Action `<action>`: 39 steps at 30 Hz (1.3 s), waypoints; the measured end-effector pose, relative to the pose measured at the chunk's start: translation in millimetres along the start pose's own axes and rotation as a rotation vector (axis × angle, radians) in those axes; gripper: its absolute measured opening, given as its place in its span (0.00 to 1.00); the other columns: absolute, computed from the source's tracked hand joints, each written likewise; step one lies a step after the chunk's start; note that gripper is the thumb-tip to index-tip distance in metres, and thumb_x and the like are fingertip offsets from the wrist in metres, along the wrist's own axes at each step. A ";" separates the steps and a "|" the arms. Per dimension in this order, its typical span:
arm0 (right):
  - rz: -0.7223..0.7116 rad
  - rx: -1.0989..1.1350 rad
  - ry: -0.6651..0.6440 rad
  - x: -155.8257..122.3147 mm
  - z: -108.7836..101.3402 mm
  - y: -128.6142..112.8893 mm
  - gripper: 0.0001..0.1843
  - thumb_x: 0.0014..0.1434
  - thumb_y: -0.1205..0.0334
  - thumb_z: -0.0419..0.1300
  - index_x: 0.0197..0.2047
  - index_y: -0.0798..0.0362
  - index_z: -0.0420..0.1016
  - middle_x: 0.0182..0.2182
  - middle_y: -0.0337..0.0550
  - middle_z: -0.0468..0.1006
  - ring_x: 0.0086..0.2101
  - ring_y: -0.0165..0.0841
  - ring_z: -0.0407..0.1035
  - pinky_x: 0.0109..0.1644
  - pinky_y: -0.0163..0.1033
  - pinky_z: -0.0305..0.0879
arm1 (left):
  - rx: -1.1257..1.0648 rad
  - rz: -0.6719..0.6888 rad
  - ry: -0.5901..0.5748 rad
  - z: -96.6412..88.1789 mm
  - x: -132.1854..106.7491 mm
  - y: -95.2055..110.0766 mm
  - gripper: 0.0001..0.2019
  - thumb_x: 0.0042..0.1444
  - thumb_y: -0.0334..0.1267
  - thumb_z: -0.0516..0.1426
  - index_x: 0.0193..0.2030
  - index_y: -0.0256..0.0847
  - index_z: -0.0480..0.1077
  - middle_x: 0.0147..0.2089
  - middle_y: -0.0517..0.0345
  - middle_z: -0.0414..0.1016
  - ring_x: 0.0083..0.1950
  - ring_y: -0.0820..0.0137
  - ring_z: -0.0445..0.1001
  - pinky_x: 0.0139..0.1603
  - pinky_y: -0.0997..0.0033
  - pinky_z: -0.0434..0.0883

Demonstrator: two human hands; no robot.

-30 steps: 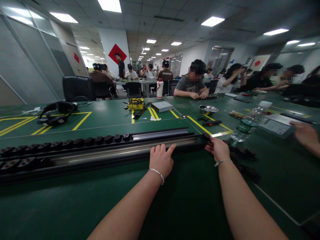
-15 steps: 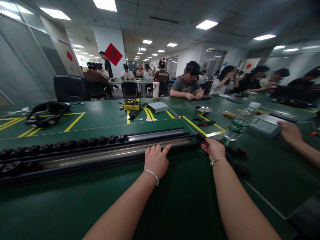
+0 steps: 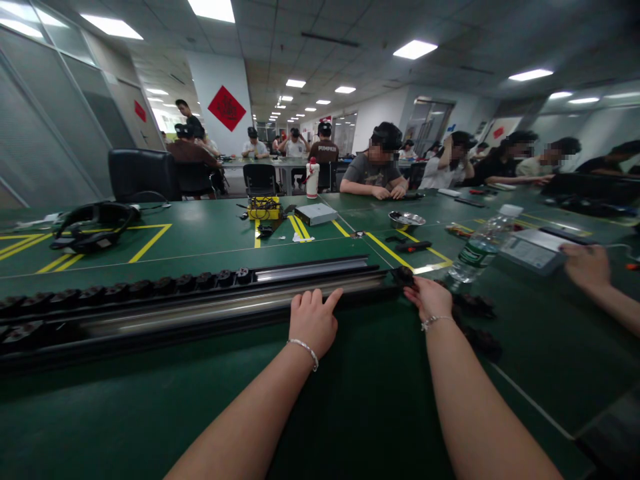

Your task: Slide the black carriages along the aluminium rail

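Note:
A long black track rail (image 3: 210, 313) with a shiny metal strip lies across the green table in front of me. My left hand (image 3: 314, 325) rests on its near edge, thumb and fingers apart. At the rail's right end my right hand (image 3: 431, 299) pinches a small black round part (image 3: 402, 275), whose lower side is hidden by the fingers. Several black round pieces (image 3: 164, 286) sit in a row in the second rail (image 3: 310, 269) behind. One larger black piece (image 3: 23, 333) sits at the near rail's left end. More dark parts (image 3: 477, 305) lie right of my right hand.
A water bottle (image 3: 479, 245) stands beyond my right hand. Past it, another person's hand (image 3: 587, 270) is at a grey box (image 3: 533, 251). Farther back are a metal bowl (image 3: 407, 220), an orange-black tool (image 3: 413, 247), a silver box (image 3: 315, 214) and a headset (image 3: 95, 228).
My right hand has shifted very slightly right with the black part. My left hand stays in place. In the background, a standing person has leaned down to the left.

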State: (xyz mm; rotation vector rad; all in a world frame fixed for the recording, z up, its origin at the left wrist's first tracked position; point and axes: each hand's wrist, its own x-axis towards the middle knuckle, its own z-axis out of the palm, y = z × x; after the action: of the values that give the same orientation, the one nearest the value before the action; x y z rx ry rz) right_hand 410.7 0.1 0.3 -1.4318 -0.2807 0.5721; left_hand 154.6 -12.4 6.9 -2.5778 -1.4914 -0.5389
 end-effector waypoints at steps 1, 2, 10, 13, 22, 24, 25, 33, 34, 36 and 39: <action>-0.010 -0.005 0.007 0.7 0.1 0.6 0.01 0.48 0.70 0.57 0.27 0.57 0.67 0.19 0.35 0.70 0.18 0.23 0.67 0.22 0.27 0.69 | 0.000 0.001 0.000 0.2 0.1 0.0 0.26 0.52 0.36 0.50 0.58 0.57 0.56 0.41 0.55 0.64 0.44 0.63 0.60 0.47 0.61 0.54; -0.022 -0.012 0.017 1.5 0.3 1.4 0.01 0.48 0.70 0.57 0.27 0.57 0.68 0.19 0.34 0.70 0.18 0.23 0.67 0.22 0.27 0.69 | -0.001 0.001 0.000 0.5 0.2 -0.1 0.25 0.52 0.36 0.50 0.58 0.57 0.56 0.41 0.55 0.64 0.44 0.64 0.60 0.47 0.61 0.54; -0.148 -0.132 0.114 13.5 -0.1 12.5 0.05 0.46 0.64 0.59 0.28 0.57 0.70 0.20 0.34 0.69 0.20 0.25 0.67 0.24 0.30 0.71 | -0.017 0.013 0.022 4.1 0.2 -1.0 0.26 0.51 0.36 0.50 0.58 0.57 0.56 0.40 0.55 0.64 0.43 0.64 0.60 0.46 0.60 0.54; -0.210 -0.233 0.132 15.6 -2.7 13.5 0.10 0.47 0.61 0.57 0.33 0.57 0.72 0.22 0.37 0.72 0.20 0.26 0.68 0.25 0.31 0.71 | -0.010 0.017 0.027 4.2 0.3 -1.6 0.26 0.51 0.36 0.50 0.58 0.57 0.56 0.40 0.55 0.64 0.43 0.63 0.60 0.46 0.60 0.54; -0.383 -0.698 0.155 -0.8 -9.0 -0.5 0.15 0.47 0.64 0.53 0.37 0.54 0.76 0.26 0.44 0.76 0.25 0.31 0.68 0.36 0.37 0.65 | 0.001 0.006 0.008 3.5 0.2 -0.5 0.26 0.52 0.36 0.50 0.58 0.58 0.56 0.41 0.55 0.64 0.44 0.63 0.60 0.47 0.60 0.53; -0.414 -0.770 0.145 -6.1 -7.8 -3.4 0.14 0.48 0.65 0.53 0.36 0.54 0.77 0.29 0.46 0.77 0.31 0.34 0.69 0.40 0.38 0.63 | 0.000 0.010 0.016 4.1 0.1 -0.4 0.26 0.52 0.36 0.50 0.58 0.58 0.56 0.41 0.55 0.64 0.44 0.63 0.60 0.47 0.60 0.53; -0.431 -0.822 0.138 -8.4 -7.0 -4.4 0.14 0.48 0.64 0.53 0.36 0.54 0.77 0.30 0.48 0.77 0.33 0.36 0.69 0.41 0.39 0.63 | -0.001 0.012 0.019 4.4 0.1 -0.4 0.26 0.52 0.36 0.50 0.58 0.58 0.56 0.41 0.55 0.64 0.44 0.63 0.60 0.47 0.60 0.53; -0.486 -1.333 -0.008 -11.5 -4.3 -4.1 0.19 0.53 0.67 0.47 0.44 0.52 0.75 0.38 0.51 0.75 0.37 0.37 0.69 0.39 0.39 0.63 | 0.011 0.015 0.024 4.5 0.4 -0.4 0.26 0.51 0.36 0.51 0.58 0.58 0.56 0.40 0.56 0.64 0.44 0.63 0.61 0.46 0.60 0.54; -0.490 -1.330 -0.015 -11.3 -4.8 -3.7 0.20 0.52 0.68 0.47 0.43 0.53 0.75 0.39 0.52 0.75 0.37 0.37 0.69 0.39 0.39 0.63 | 0.011 0.017 0.025 4.3 0.3 -0.4 0.26 0.51 0.36 0.51 0.58 0.58 0.55 0.40 0.56 0.64 0.44 0.63 0.61 0.46 0.60 0.54; -0.493 -1.324 -0.013 -11.3 -6.2 -3.0 0.22 0.51 0.69 0.47 0.46 0.53 0.73 0.40 0.53 0.75 0.37 0.38 0.69 0.39 0.39 0.63 | 0.009 0.019 0.023 3.6 0.0 -0.4 0.26 0.51 0.36 0.51 0.58 0.57 0.55 0.41 0.56 0.64 0.44 0.63 0.61 0.46 0.60 0.54; -0.547 -1.280 0.016 -10.7 -8.1 -0.7 0.26 0.49 0.70 0.46 0.52 0.52 0.69 0.44 0.52 0.73 0.39 0.38 0.69 0.40 0.40 0.63 | 0.003 0.012 0.013 1.3 -0.5 -0.1 0.26 0.51 0.36 0.51 0.58 0.56 0.56 0.41 0.55 0.65 0.44 0.64 0.61 0.48 0.60 0.54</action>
State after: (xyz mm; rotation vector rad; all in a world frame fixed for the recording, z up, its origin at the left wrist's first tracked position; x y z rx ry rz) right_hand 406.1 -12.4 1.5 -2.4295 -1.1178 -0.1653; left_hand 154.6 -12.4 5.5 -2.5747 -1.4701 -0.5512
